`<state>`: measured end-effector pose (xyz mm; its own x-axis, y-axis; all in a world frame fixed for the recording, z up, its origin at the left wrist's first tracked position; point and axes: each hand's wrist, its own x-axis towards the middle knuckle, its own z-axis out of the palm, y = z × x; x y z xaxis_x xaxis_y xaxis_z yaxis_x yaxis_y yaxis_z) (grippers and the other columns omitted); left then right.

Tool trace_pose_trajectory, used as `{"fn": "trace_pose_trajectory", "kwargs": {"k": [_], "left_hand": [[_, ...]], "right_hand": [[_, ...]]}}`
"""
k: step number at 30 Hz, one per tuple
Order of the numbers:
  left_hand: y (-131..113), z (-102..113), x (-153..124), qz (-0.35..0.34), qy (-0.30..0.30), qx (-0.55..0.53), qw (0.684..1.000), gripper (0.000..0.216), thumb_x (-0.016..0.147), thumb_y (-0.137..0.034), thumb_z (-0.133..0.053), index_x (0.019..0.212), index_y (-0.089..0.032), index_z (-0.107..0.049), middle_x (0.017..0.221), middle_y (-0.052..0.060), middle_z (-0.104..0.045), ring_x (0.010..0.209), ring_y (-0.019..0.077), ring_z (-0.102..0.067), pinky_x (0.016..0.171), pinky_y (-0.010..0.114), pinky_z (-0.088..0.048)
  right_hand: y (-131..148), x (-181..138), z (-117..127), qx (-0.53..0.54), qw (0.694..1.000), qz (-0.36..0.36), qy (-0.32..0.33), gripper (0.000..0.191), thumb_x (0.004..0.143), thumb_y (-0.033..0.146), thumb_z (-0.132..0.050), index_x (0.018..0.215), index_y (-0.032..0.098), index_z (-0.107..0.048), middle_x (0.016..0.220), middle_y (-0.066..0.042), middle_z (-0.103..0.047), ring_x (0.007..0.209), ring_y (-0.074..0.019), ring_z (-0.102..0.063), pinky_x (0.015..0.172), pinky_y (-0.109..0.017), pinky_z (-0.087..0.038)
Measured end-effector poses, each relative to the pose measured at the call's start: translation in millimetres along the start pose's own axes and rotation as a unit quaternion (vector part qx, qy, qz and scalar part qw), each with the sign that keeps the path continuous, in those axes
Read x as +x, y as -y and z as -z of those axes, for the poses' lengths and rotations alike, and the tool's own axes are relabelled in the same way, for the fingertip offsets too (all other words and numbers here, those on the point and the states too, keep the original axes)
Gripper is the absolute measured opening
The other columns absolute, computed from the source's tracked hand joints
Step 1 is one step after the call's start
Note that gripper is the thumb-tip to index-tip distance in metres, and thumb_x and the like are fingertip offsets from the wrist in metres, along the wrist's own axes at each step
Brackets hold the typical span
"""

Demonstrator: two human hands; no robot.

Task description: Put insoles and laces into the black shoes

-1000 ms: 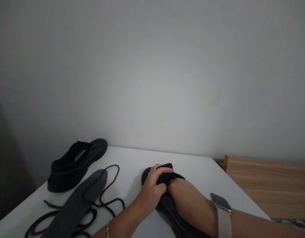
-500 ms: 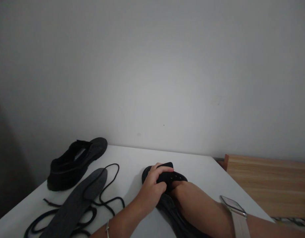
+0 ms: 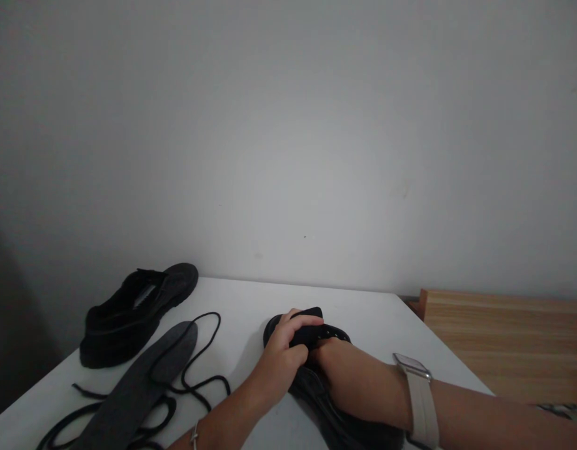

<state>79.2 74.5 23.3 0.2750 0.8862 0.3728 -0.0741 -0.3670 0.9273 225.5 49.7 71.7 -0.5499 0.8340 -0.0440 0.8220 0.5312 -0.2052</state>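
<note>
A black shoe point(image 3: 319, 400) lies on the white table with its toe pointing away from me, its lace holes bare along one flap. My left hand point(image 3: 288, 350) grips the front of it, with fingers over the raised tongue point(image 3: 309, 317) and the thumb bent near the opening. Deep in the shoe's opening is my right hand point(image 3: 339, 369); its fingers are hidden inside. To the left, a grey insole point(image 3: 138, 387) lies flat, and a loose black shoelace point(image 3: 206, 382) winds over and around it.
A second black shoe point(image 3: 129, 319) rests at the table's far left, near the wall. The white table point(image 3: 241, 300) meets the grey wall at the back. Beyond its right edge stands a wooden panel point(image 3: 504, 344).
My right hand has pushed a little deeper into the shoe, and the watch wrist has shifted left. The left hand keeps its hold. The view has shifted slightly.
</note>
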Motion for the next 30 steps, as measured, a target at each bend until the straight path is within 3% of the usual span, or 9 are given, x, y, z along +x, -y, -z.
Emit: {"fn": "trace_pose_trajectory", "kwargs": {"k": [4, 10, 12, 16, 19, 25, 30], "left_hand": [[0.5, 0.9, 0.4, 0.000, 0.008, 0.001, 1.000, 0.061, 0.050, -0.010, -0.046, 0.103, -0.022, -0.073, 0.110, 0.006, -0.058, 0.117, 0.0300, -0.049, 0.104, 0.043, -0.031], [-2.4, 1.4, -0.1, 0.013, 0.006, 0.009, 1.000, 0.060, 0.050, -0.011, -0.046, 0.104, -0.022, -0.072, 0.110, 0.007, -0.058, 0.114, 0.0297, -0.050, 0.101, 0.041, -0.033], [-3.5, 1.1, -0.7, 0.018, 0.005, 0.010, 1.000, 0.060, 0.051, -0.012, -0.046, 0.103, -0.022, -0.072, 0.110, 0.006, -0.058, 0.114, 0.0292, -0.049, 0.100, 0.040, -0.035], [-4.1, 0.6, -0.8, 0.029, 0.011, 0.002, 1.000, 0.059, 0.052, -0.012, -0.047, 0.104, -0.023, -0.072, 0.112, 0.005, -0.057, 0.113, 0.0285, -0.048, 0.099, 0.040, -0.035], [-3.5, 0.3, -0.5, 0.024, 0.012, -0.006, 1.000, 0.058, 0.053, -0.011, -0.047, 0.103, -0.024, -0.072, 0.111, 0.005, -0.056, 0.112, 0.0285, -0.049, 0.099, 0.041, -0.035], [-3.2, 0.1, -1.2, 0.021, 0.014, -0.001, 1.000, 0.059, 0.053, -0.011, -0.046, 0.105, -0.023, -0.072, 0.111, 0.006, -0.056, 0.112, 0.0289, -0.050, 0.099, 0.042, -0.034], [-2.7, 0.7, -1.4, 0.020, 0.013, -0.001, 1.000, 0.059, 0.054, -0.011, -0.046, 0.106, -0.022, -0.072, 0.112, 0.007, -0.056, 0.115, 0.0300, -0.049, 0.102, 0.044, -0.032]], "right_hand": [[-1.5, -6.5, 20.6, 0.024, 0.999, 0.040, 0.024, 0.022, 0.089, 0.013, -0.051, 0.098, 0.015, -0.071, 0.096, -0.011, -0.073, 0.101, -0.0223, -0.067, 0.087, -0.029, -0.050], [-14.5, -19.7, 40.3, -0.035, 0.996, 0.065, 0.054, 0.045, 0.076, -0.005, -0.049, 0.109, 0.018, -0.068, 0.109, -0.009, -0.070, 0.098, -0.0195, -0.068, 0.087, -0.028, -0.050], [-23.0, -23.3, 36.2, -0.069, 0.993, 0.077, 0.056, 0.049, 0.070, -0.007, -0.052, 0.108, 0.019, -0.069, 0.109, -0.008, -0.070, 0.095, -0.0191, -0.069, 0.086, -0.027, -0.050], [-34.2, -26.4, 10.5, -0.138, 0.985, 0.080, 0.067, 0.033, 0.069, -0.007, -0.055, 0.085, 0.017, -0.071, 0.085, -0.005, -0.072, 0.073, -0.0172, -0.070, 0.071, -0.024, -0.053], [-31.6, -26.0, -6.3, -0.183, 0.978, 0.072, 0.066, 0.030, 0.070, -0.008, -0.054, 0.079, 0.015, -0.070, 0.077, -0.006, -0.071, 0.062, -0.0176, -0.068, 0.062, -0.025, -0.053], [-9.2, -24.3, 10.1, -0.242, 0.957, 0.076, 0.142, 0.040, 0.063, -0.012, -0.060, 0.094, 0.011, -0.069, 0.097, -0.014, -0.070, 0.072, -0.0241, -0.071, 0.061, -0.030, -0.054], [0.2, -21.7, 28.0, -0.179, 0.964, 0.071, 0.185, 0.054, 0.064, -0.005, -0.066, 0.116, 0.007, -0.062, 0.116, -0.020, -0.063, 0.083, -0.0245, -0.070, 0.063, -0.028, -0.053]]}}
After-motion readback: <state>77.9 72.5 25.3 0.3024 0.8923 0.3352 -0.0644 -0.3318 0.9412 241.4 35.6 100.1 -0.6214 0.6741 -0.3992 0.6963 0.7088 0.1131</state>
